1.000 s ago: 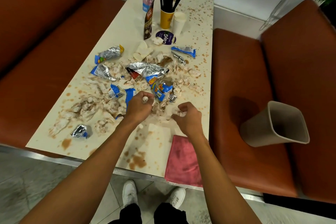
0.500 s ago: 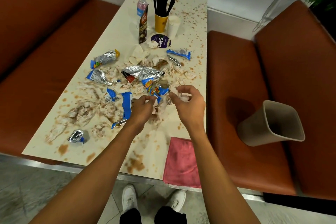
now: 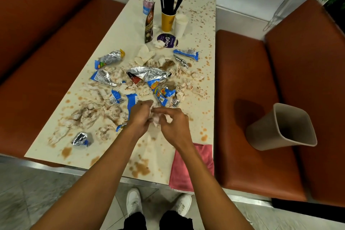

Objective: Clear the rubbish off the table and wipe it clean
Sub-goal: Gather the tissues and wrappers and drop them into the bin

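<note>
Crumpled tissue wad [image 3: 156, 120], left hand [image 3: 139, 117] and right hand [image 3: 175, 127] pinching it, stained cream tabletop [image 3: 115, 30], pink cloth [image 3: 188, 166] lying at 5 o'clock

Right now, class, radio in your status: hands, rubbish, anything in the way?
Left hand and right hand both grip a tissue wad. Wrappers strewn across table. Bin on bench to the right, path open.
</note>
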Action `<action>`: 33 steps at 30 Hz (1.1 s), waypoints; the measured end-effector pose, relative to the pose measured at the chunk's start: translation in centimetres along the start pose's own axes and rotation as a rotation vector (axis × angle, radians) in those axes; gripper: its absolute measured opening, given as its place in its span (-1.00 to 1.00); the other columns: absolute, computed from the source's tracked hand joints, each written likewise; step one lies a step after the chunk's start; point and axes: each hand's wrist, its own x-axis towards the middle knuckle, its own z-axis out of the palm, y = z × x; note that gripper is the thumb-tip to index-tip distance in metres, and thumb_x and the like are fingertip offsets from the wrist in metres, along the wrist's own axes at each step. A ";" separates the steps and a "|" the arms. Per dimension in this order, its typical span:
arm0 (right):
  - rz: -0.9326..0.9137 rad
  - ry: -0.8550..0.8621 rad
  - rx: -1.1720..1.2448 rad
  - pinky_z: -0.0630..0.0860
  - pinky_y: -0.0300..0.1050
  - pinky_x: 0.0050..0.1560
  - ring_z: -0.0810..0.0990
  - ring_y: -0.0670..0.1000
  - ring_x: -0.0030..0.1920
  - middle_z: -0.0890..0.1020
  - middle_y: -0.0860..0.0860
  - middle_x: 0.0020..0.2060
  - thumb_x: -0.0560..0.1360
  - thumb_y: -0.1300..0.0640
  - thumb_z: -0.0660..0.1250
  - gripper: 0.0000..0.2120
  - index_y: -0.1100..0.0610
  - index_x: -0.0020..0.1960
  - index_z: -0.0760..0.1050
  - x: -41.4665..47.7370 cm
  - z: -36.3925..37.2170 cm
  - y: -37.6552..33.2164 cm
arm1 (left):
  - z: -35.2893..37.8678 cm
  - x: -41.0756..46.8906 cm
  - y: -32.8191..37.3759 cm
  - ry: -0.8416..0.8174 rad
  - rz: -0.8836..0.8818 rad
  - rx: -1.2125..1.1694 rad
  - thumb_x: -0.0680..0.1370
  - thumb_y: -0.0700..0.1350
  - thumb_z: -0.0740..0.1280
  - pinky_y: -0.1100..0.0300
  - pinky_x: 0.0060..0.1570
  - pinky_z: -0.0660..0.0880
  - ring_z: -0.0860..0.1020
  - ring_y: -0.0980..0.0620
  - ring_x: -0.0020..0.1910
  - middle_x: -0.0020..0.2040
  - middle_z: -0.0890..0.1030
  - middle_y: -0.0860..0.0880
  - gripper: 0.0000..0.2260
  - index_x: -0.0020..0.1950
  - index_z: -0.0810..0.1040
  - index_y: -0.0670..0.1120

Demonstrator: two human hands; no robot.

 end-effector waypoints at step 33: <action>-0.082 -0.098 0.105 0.51 -0.31 0.13 0.63 -0.05 0.17 0.74 -0.06 0.16 0.38 0.43 0.15 -0.42 0.06 0.22 0.70 -1.4 1.4 -0.6 | -0.9 0.4 0.1 0.035 0.053 0.084 0.69 -0.06 0.34 0.09 -0.40 0.48 0.49 -0.13 -0.41 -0.25 0.55 -0.18 -0.74 0.17 0.57 -0.27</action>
